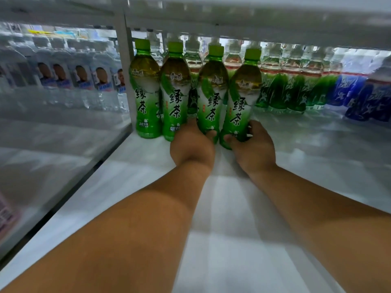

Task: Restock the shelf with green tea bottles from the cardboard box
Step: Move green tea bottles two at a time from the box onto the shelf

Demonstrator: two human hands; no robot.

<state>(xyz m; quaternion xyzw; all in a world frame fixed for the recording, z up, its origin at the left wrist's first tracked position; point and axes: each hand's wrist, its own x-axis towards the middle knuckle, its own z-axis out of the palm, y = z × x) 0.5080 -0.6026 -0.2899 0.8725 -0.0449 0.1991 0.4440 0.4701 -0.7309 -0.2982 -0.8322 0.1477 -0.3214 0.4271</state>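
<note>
Four green tea bottles stand upright in a row on the white shelf (211, 208), green caps on, labels facing out: first (145, 89) by the post, second (174, 92), third (212, 94), and fourth (242, 98) tilted slightly right

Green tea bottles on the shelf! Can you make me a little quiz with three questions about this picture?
1. How many green tea bottles with green caps stand in the front row?
2. True or false: the right hand grips the rightmost green tea bottle near its bottom.
3. Which labels do the bottles at the far right of the shelf wear? A) yellow B) blue C) black

Key
1. Four.
2. True; the left hand holds the third bottle low down too.
3. B, the blue-labelled bottles.
</note>
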